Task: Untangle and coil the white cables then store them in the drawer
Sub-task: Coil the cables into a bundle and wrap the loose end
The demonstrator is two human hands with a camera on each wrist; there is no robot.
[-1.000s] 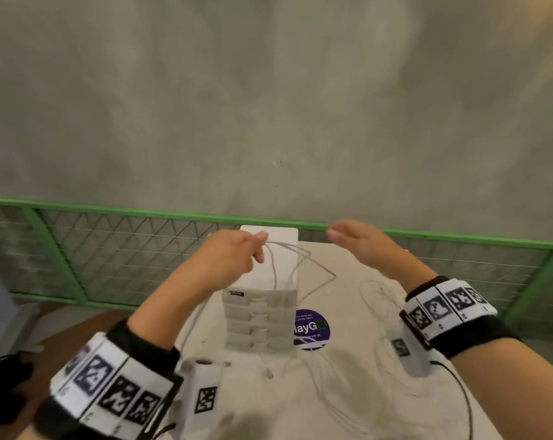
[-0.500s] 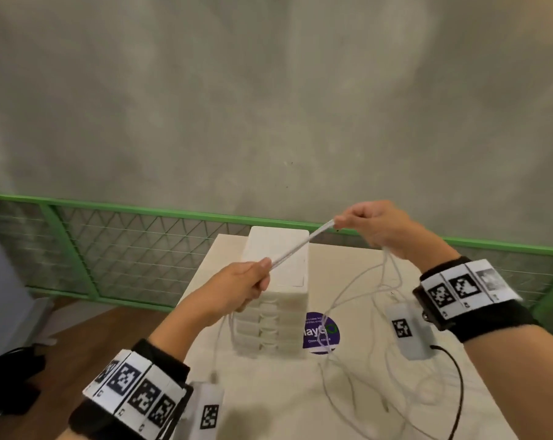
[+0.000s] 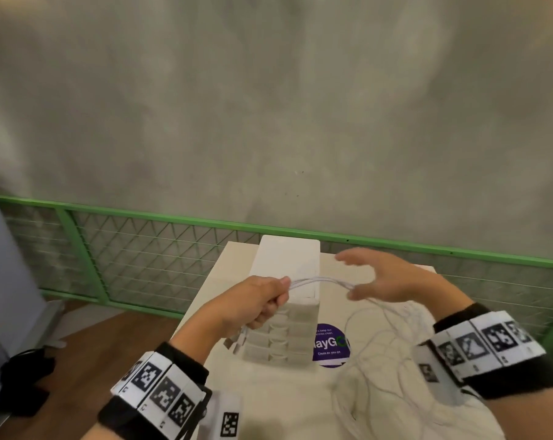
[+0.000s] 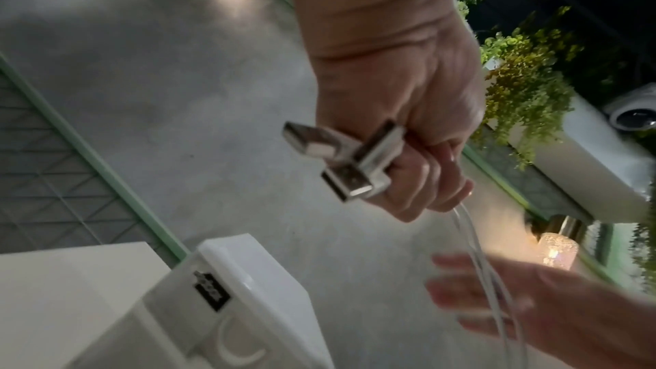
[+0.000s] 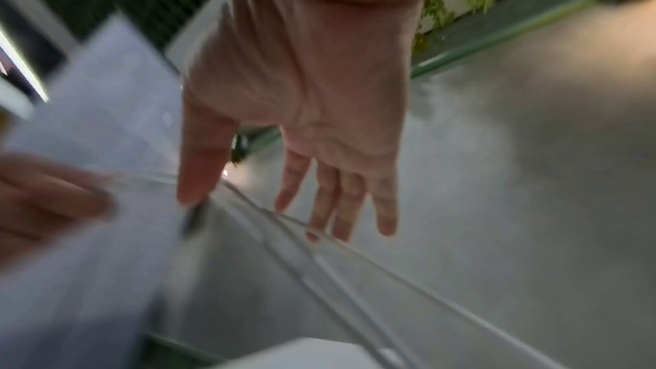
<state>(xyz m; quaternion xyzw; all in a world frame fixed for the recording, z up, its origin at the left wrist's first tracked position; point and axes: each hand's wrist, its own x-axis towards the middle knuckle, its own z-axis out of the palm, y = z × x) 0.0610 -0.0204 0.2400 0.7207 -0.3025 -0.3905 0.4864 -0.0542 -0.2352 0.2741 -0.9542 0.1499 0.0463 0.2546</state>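
Observation:
My left hand grips a bundle of white cables in front of the white drawer unit. In the left wrist view its curled fingers hold two USB plugs, with strands hanging below. The strands arch right to my right hand, which is spread open with the cables lying over its thumb. Straight fingers show in the right wrist view, with cables running under them. More loose cable lies tangled on the beige table. The drawers look closed.
A purple round sticker is on the table beside the drawer unit. A green mesh railing runs behind the table in front of a grey concrete wall. A black object lies on the wooden floor at the left.
My right hand has let go of the stretch of cable it pinched, dropped toward the left hand and opened. The taut cable between the hands now hangs as a slack arch.

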